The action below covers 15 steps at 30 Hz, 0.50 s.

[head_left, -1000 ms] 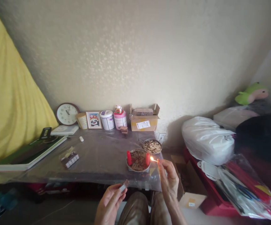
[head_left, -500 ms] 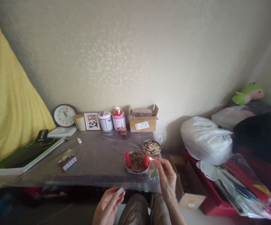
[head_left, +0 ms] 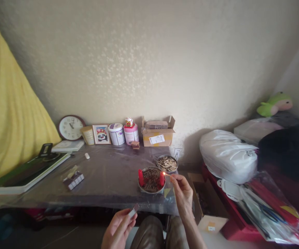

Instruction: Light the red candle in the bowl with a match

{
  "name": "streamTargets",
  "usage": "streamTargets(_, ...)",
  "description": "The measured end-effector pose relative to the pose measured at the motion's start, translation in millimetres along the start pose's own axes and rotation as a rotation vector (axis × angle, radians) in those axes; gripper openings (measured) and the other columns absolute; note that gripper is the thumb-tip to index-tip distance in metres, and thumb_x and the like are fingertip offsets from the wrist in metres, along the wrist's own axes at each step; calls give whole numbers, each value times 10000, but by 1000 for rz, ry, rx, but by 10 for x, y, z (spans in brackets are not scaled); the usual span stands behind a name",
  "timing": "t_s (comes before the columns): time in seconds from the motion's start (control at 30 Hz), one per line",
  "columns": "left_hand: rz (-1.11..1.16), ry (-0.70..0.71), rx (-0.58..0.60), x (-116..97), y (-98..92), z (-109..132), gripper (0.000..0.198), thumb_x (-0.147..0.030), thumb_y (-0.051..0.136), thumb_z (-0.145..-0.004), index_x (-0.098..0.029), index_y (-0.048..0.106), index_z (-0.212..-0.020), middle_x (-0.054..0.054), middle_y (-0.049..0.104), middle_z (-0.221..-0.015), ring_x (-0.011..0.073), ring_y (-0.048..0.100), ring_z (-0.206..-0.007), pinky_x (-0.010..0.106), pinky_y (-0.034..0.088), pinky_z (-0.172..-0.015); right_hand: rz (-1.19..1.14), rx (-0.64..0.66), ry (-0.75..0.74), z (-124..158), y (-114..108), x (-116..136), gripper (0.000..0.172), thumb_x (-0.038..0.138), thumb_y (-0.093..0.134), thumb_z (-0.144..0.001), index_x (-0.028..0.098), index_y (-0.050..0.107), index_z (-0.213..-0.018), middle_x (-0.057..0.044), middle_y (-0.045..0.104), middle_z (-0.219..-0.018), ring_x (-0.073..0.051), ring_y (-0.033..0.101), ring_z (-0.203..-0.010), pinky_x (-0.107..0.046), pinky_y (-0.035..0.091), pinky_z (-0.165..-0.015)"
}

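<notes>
My right hand (head_left: 182,193) pinches a burning match (head_left: 167,174), its flame right at the top of the right red candle (head_left: 162,179). That candle and a second red candle (head_left: 140,177) stand upright in a round metal dish (head_left: 151,190) of dark spent matches on the table's front right. My left hand (head_left: 118,228) hangs below the table edge and grips a small matchbox (head_left: 134,210). Just behind the candle dish sits another metal dish of unused matches (head_left: 167,163).
Plastic sheeting covers the table (head_left: 108,173). Along the wall stand a clock (head_left: 71,127), a panda picture, two tins and a cardboard box (head_left: 157,135). A pack of small boxes (head_left: 73,179) lies front left. An open carton (head_left: 203,204) and white bags are at the right.
My right hand has carried the lit match leftward until the flame reached the right candle's top. My left hand with the matchbox has sunk slightly.
</notes>
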State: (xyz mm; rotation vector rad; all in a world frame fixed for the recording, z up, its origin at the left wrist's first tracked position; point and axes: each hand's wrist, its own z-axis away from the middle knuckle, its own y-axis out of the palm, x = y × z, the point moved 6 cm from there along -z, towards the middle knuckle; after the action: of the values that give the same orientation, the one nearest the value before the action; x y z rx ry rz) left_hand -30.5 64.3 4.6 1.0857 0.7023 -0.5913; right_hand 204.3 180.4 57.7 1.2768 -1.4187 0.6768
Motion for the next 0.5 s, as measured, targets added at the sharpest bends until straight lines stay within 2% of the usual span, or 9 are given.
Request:
streamTargets(0.2,13,32,-55,12,-35,-3,371,-408,882,-512,-180,773,-783,72,790,-836,190,712,-838,271,545,-807,35,16,-26,-34,14,-3,255,420,738,-740,181,675,-802,-26,683,-814,-156,619,-753,-264,492,-747)
streamTargets(0.5,40,-45,-7,69,-102,-103,365,-376,892,-500,-173,776,-781,76,796,-842,185,719,-838,250,551,-801,79,25,-26,-90,50,-67,295,459,717,-743,175,669,-805,-42,700,-807,-172,634,-745,-272,504,-719)
